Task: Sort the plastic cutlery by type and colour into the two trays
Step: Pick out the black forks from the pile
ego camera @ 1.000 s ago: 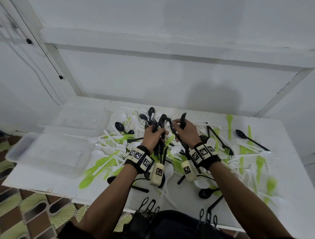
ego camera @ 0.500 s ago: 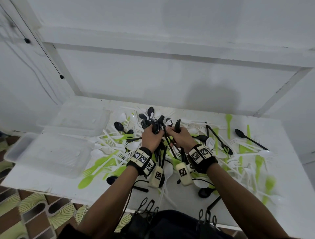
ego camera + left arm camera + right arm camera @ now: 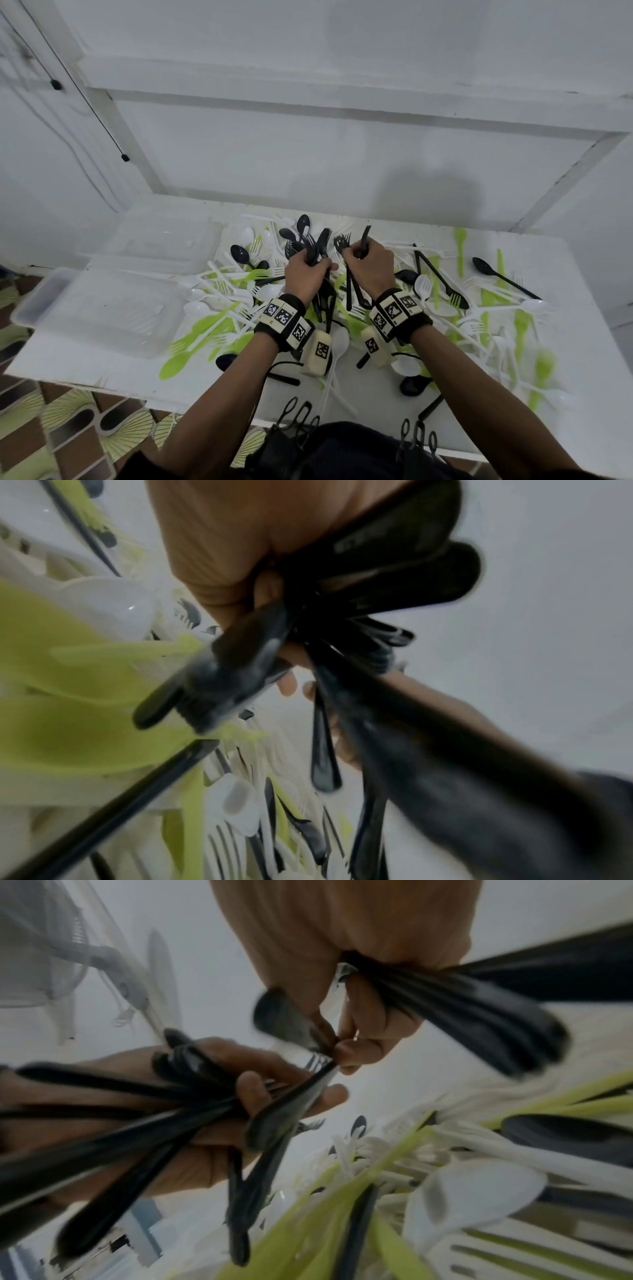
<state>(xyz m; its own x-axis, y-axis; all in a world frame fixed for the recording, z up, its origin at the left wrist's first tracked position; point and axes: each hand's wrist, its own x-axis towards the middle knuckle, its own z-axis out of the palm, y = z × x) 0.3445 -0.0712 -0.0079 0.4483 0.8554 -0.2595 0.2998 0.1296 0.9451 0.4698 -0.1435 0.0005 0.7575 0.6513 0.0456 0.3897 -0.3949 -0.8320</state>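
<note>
1. Since a second ago, both hands have drawn closer together above the middle of the pile, and the black fork heads in the right hand now stand more upright.
2. Room to move: the white desk (image 3: 579,260) ends in a near edge just in front of the person's body, and a white wall rises along its far edge. Bare desk surface shows at the far right corner and along the near edge on the left.
3. Two clear trays sit on the left part of the desk. The near tray (image 3: 44,301) overhangs the left edge, and the far tray (image 3: 161,240) lies just behind it.
4. Left hand (image 3: 305,277): its grip is closed round a bundle of black forks (image 3: 317,245), heads up and handles hanging below the fist. The left wrist view shows the handles fanning out under the curled fingers.
5. Right hand (image 3: 370,267): its grip is closed round a smaller bunch of black cutlery (image 3: 363,240), with a fork head and a slim piece standing above the knuckles. The right wrist view shows fingertips pinching a fork at its neck.
6. Both hands hover over the loose cutlery pile (image 3: 239,294), well right of the trays.
7. White, green and black spoons, forks and knives cover the desk from the trays to the right side. One black spoon (image 3: 500,274) lies apart at far right.
</note>
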